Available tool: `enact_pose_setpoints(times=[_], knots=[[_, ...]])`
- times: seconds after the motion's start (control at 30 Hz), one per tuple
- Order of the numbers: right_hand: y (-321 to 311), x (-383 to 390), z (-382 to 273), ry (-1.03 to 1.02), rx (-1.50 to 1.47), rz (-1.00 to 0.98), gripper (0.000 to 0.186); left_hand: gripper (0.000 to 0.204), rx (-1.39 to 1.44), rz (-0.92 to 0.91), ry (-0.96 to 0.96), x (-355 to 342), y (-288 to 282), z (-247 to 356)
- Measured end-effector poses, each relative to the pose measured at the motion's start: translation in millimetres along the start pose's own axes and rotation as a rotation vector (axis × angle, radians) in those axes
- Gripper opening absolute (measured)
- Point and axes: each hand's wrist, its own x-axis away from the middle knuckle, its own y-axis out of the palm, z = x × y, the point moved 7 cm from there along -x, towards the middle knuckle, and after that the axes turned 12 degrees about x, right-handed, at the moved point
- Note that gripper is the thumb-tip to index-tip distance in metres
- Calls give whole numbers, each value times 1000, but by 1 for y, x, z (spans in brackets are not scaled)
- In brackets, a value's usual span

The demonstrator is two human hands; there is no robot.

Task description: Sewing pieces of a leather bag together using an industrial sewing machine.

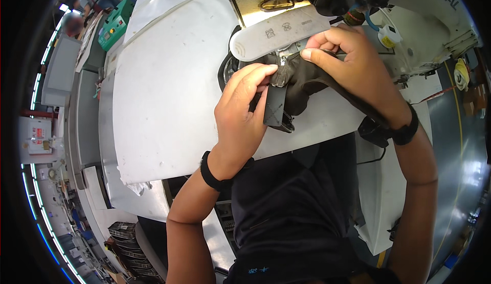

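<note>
A dark brown fabric piece [309, 79] with metal zippers lies bunched on the white table, partly beneath the head of a sewing machine [280, 32]. My left hand [240, 107] pinches the fabric by its left side, thumb and forefinger together. Close to the needle area, my right hand [353, 61] grips the fabric's upper right edge between thumb and fingers. A flat dark grey strip [275, 106] hangs down beside my left thumb. Below it, a curved zipper end [287, 126] shows its teeth. The machine's pale rounded cover hides the needle and part of the fabric.
The white table [169, 105] spreads to the left, with a frayed white scrap [137, 188] at its near corner. A green box [117, 23] stands beyond at far left. A small white bottle [389, 37] is right of the machine head. A patterned bundle [130, 243] sits at lower left.
</note>
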Motion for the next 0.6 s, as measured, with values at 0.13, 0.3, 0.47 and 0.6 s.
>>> enact_pose_setpoints(times=[0.13, 0.3, 0.47, 0.6], knots=[[4, -12, 5, 154, -82, -166, 17, 32, -194, -41, 227, -1, 4, 17], [13, -18, 2, 252, -330, -226, 16, 45, -388, -102, 327, -2, 12, 28], [13, -8, 3, 204, -186, -196, 21, 41, -433, -152, 333, -2, 16, 29], [13, -9, 3, 129, -208, -157, 23, 42, -472, -181, 356, -3, 13, 29]])
